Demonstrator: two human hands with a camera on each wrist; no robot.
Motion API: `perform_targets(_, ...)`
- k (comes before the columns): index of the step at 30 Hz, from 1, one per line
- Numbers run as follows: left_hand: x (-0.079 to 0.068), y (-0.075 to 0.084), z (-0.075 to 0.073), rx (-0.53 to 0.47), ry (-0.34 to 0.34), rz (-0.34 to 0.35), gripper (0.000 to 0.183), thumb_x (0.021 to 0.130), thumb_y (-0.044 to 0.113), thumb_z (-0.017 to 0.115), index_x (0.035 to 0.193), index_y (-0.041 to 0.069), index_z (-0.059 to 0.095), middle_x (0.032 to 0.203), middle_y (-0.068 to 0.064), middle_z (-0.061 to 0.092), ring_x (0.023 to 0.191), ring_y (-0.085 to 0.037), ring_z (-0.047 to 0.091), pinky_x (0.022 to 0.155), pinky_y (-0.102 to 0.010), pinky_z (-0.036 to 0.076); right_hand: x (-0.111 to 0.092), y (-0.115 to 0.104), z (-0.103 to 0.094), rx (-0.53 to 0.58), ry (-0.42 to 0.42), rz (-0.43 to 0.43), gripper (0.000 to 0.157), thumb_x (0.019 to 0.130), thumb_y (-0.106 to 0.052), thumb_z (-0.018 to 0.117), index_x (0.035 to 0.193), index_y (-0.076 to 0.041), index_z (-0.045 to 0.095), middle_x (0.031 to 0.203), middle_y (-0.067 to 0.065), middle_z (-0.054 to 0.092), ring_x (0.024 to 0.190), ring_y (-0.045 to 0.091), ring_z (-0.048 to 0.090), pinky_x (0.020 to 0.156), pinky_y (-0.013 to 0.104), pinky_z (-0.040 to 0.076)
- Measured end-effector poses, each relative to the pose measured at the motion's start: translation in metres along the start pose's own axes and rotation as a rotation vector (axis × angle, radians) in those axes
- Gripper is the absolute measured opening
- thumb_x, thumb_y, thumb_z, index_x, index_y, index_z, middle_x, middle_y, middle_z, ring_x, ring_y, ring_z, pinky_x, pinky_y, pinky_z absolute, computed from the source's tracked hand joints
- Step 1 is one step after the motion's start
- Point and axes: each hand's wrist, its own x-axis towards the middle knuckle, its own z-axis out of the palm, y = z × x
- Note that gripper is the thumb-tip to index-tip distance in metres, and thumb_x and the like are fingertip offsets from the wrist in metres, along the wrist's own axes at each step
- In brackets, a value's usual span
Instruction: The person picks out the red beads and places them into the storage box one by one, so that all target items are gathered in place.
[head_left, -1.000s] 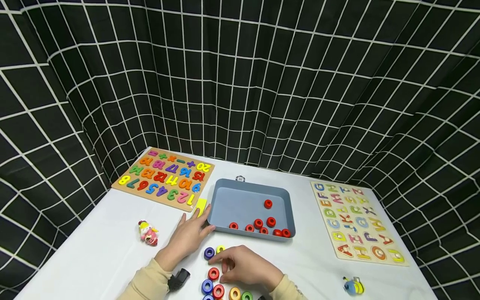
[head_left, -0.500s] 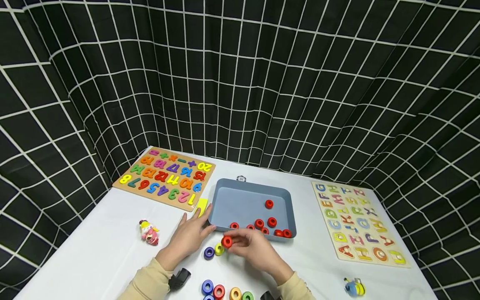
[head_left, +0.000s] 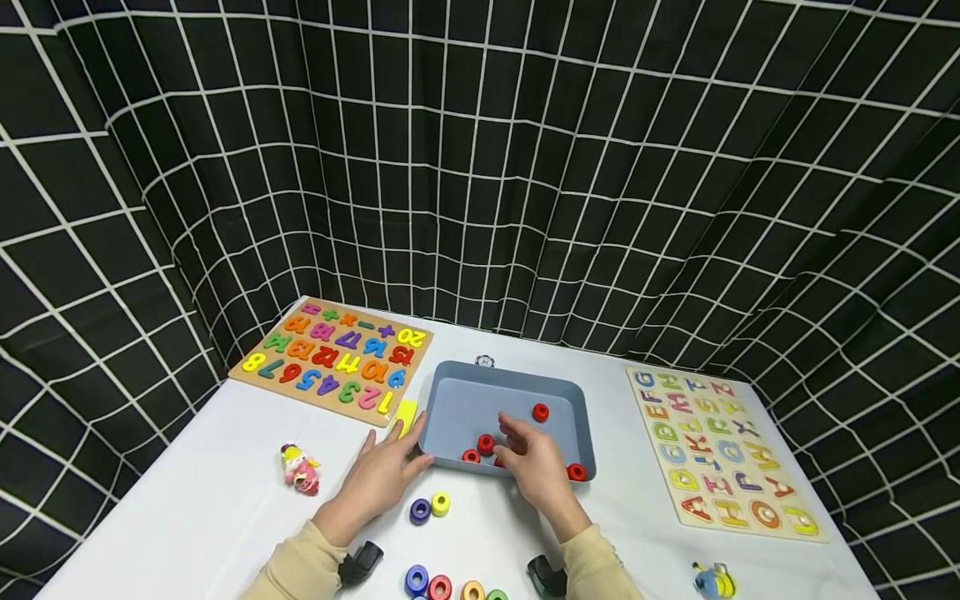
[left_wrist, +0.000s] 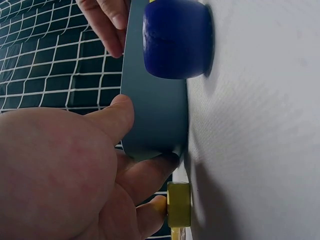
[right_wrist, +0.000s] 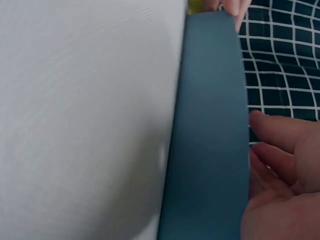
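My left hand (head_left: pixel 382 473) lies at the near left corner of a blue-grey tray (head_left: pixel 468 392), fingers extended, thumb at the rim. One fingertip touches a yellow block (head_left: pixel 406 413) beside the tray. Over the tray's near side is my right hand (head_left: pixel 536 462), fingers apart, with nothing visible between them. A red bead (head_left: pixel 486 443) sits in the tray just left of its fingertips, near another at the front wall. More red beads lie farther right inside, some hidden behind this hand. A dark blue bead (head_left: pixel 420 511) and a yellow bead (head_left: pixel 440 502) stand in front of the tray.
Blue, red, orange and green beads line the near edge. A number board (head_left: pixel 330 358) lies back left, a letter board (head_left: pixel 723 454) at right. Small figurines stand at left (head_left: pixel 301 470) and right (head_left: pixel 715 581). Dark gridded curtain (head_left: pixel 480 167) surrounds the white table.
My right hand picked up a red bead from the table, carried it into the tray and let it go there. The left hand stayed at the tray corner.
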Motion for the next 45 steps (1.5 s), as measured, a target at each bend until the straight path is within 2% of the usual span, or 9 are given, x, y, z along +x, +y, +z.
perform_targets(7,0.0,0.001,0.0,0.002,-0.003,-0.002,0.068,0.094,0.042,0.058,0.152,0.02,0.031,0.143,-0.011,0.052,0.141,-0.037,0.036,0.117,-0.065,0.013,-0.003,-0.002,0.0,0.0,0.017,-0.011,0.048,0.083,-0.004,0.073,0.129,-0.01,0.062,0.125,0.006,0.066,0.112,0.024,0.066,0.091,0.027,0.056)
perform_targets(11,0.001,0.0,-0.001,0.005,-0.006,-0.005,0.068,0.093,0.042,0.058,0.152,0.021,0.03,0.143,-0.011,0.051,0.142,-0.036,0.035,0.117,-0.065,0.013,-0.011,-0.006,0.004,0.053,-0.028,-0.095,0.044,0.083,-0.004,0.072,0.126,-0.01,0.064,0.122,0.004,0.068,0.109,0.022,0.067,0.089,0.023,0.056)
perform_targets(14,0.0,0.0,-0.001,0.014,-0.008,-0.009,0.069,0.093,0.043,0.058,0.152,0.021,0.03,0.144,-0.011,0.051,0.142,-0.036,0.035,0.117,-0.064,0.013,-0.019,-0.01,0.009,0.067,-0.189,-0.188,0.037,0.085,-0.006,0.071,0.121,-0.012,0.067,0.114,0.002,0.071,0.101,0.014,0.069,0.088,0.022,0.056)
perform_targets(21,0.004,-0.001,-0.002,0.004,0.011,-0.001,0.068,0.094,0.042,0.058,0.152,0.021,0.03,0.144,-0.013,0.05,0.142,-0.037,0.035,0.118,-0.064,0.013,-0.033,-0.016,0.014,-0.056,-0.76,-0.326,0.02,0.082,-0.01,0.075,0.099,-0.017,0.07,0.086,-0.005,0.067,0.072,-0.007,0.054,0.065,0.014,0.052)
perform_targets(27,0.005,-0.001,0.0,-0.001,0.002,0.0,0.068,0.094,0.042,0.058,0.152,0.021,0.03,0.144,-0.011,0.051,0.142,-0.037,0.035,0.117,-0.065,0.014,-0.038,-0.018,0.018,-0.218,-0.948,-0.444,0.031,0.08,-0.022,0.078,0.11,-0.023,0.068,0.092,-0.009,0.061,0.079,-0.008,0.049,0.068,0.009,0.047)
perform_targets(34,0.001,-0.003,0.001,-0.003,-0.006,-0.01,0.068,0.093,0.042,0.058,0.152,0.021,0.031,0.144,-0.011,0.051,0.141,-0.036,0.036,0.117,-0.065,0.014,-0.045,-0.023,0.028,-0.246,-0.966,-0.448,0.028,0.081,-0.033,0.076,0.106,-0.027,0.069,0.094,-0.012,0.06,0.082,-0.008,0.048,0.07,0.008,0.044)
perform_targets(38,0.0,-0.005,0.001,-0.004,-0.003,-0.018,0.068,0.093,0.043,0.059,0.152,0.022,0.031,0.143,-0.01,0.052,0.141,-0.036,0.036,0.118,-0.064,0.014,-0.042,-0.022,0.023,-0.12,-0.931,-0.363,0.025,0.082,-0.032,0.075,0.105,-0.025,0.068,0.092,-0.012,0.062,0.077,-0.006,0.052,0.069,0.011,0.049)
perform_targets(41,0.001,-0.004,0.002,0.002,-0.006,-0.015,0.069,0.093,0.043,0.058,0.152,0.022,0.03,0.143,-0.01,0.051,0.142,-0.035,0.036,0.117,-0.064,0.013,-0.036,-0.02,0.012,0.026,-0.816,-0.253,0.028,0.083,-0.026,0.075,0.109,-0.022,0.068,0.098,-0.01,0.068,0.083,-0.003,0.061,0.075,0.016,0.054)
perform_targets(45,0.001,-0.003,0.002,0.008,-0.011,-0.008,0.069,0.093,0.043,0.058,0.152,0.022,0.029,0.144,-0.01,0.051,0.142,-0.036,0.035,0.117,-0.065,0.013,-0.026,-0.015,-0.006,0.141,-0.536,-0.122,0.035,0.085,-0.018,0.073,0.12,-0.017,0.067,0.115,-0.001,0.071,0.099,0.009,0.069,0.086,0.019,0.055)
